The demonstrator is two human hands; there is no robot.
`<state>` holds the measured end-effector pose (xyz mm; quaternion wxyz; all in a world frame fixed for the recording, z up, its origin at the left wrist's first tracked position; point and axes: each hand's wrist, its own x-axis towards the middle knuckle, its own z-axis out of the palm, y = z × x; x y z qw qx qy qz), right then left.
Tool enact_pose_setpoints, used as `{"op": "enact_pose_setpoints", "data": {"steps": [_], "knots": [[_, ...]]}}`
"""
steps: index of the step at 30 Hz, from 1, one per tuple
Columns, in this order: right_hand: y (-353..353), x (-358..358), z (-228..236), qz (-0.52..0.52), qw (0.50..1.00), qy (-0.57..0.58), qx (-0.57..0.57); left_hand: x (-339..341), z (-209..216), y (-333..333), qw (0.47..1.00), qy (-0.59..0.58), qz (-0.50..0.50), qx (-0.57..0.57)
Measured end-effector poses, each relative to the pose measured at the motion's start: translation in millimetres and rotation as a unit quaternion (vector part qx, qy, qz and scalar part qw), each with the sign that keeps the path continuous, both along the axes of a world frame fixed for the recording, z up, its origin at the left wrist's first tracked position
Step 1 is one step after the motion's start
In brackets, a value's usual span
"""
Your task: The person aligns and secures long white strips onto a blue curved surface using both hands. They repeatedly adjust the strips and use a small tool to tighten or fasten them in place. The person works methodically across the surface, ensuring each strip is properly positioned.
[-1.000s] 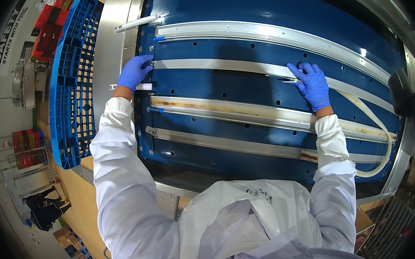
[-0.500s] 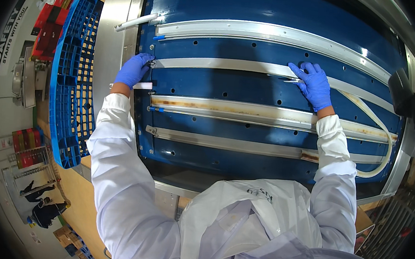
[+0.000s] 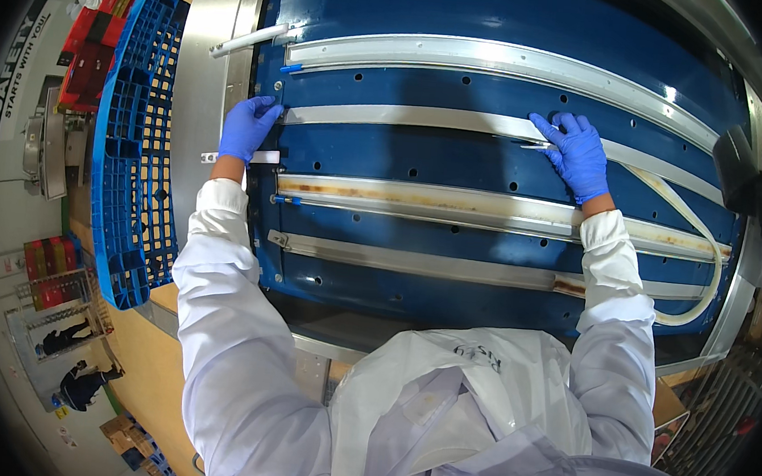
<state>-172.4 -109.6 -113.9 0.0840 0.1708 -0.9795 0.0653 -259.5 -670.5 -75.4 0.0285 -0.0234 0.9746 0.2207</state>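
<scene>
A long flat metal strip (image 3: 408, 118) lies across the blue panel (image 3: 459, 159). My left hand (image 3: 246, 129), in a blue glove, is at the strip's left end with thumb and fingertips drawn together; what is between them, if anything, cannot be made out. Farther along the same strip, my gloved right hand (image 3: 580, 160) is closed round a slim pointed metal tool (image 3: 535, 146), its tip pointing left along the strip's near edge. Most of that tool is hidden by the fingers. A pale flexible band (image 3: 714, 273) loops on the panel right of my right hand.
Metal channel rails (image 3: 502, 58) and a brown-stained rail (image 3: 420, 198) lie parallel, with another flat strip (image 3: 415, 260) nearest me. White rods (image 3: 249, 40) jut over the steel edge at left. A blue plastic pallet (image 3: 127, 164) stands beyond it. A dark jointed fixture (image 3: 736, 163) is at right.
My left hand has shifted slightly, its wrist swinging to the right and its fingertips drawing back a little from the strip's end. My right hand has stayed in place with the tool.
</scene>
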Motion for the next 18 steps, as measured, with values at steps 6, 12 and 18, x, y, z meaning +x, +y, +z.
{"op": "enact_pose_setpoints", "data": {"steps": [6, 12, 18], "knots": [[0, 2, 8, 0.021, 1.0, 0.007, -0.013, 9, -14, 20, 0.994, 0.055, 0.099, 0.0], [5, 8, -6, 0.065, 0.99, 0.098, -0.077, 14, -35, 13, 0.991, 0.072, 0.06, 0.094], [20, 23, 24, 0.047, 0.979, 0.144, -0.139, 22, -41, 18, 0.986, 0.117, -0.01, 0.117]]}}
